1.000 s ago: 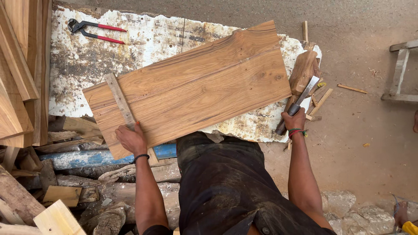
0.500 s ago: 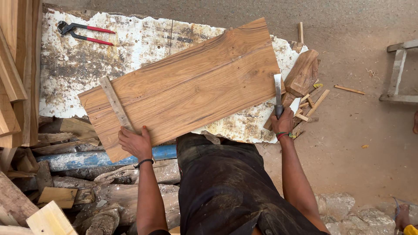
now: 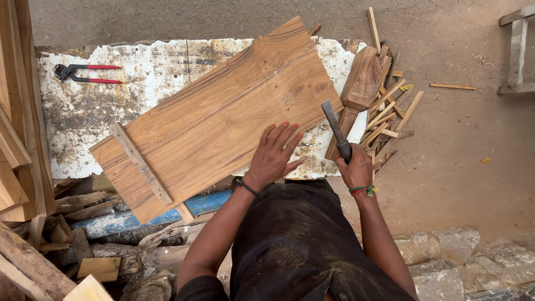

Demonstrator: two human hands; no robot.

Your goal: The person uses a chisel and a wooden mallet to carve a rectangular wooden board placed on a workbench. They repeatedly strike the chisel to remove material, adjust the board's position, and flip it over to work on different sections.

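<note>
Now left hand (image 3: 274,154), moved from near batten (image 3: 141,164) toward middle, is laid flat on board (image 3: 223,117), fingers spread. Chisel (image 3: 335,131) is lifted off scrap pile by right hand (image 3: 355,167), clamped round handle, blade raised beside mallet (image 3: 356,92). Board is steadied on white sheet (image 3: 78,106); cutting looks about to start.

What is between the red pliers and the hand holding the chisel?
In the head view, the big wooden board lies between the red pliers and the right hand gripping the chisel; the left hand rests on it.

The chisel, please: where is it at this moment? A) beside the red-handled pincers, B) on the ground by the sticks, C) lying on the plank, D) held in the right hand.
D: the right hand grips the chisel by its handle, blade pointing up beside the plank.
</note>
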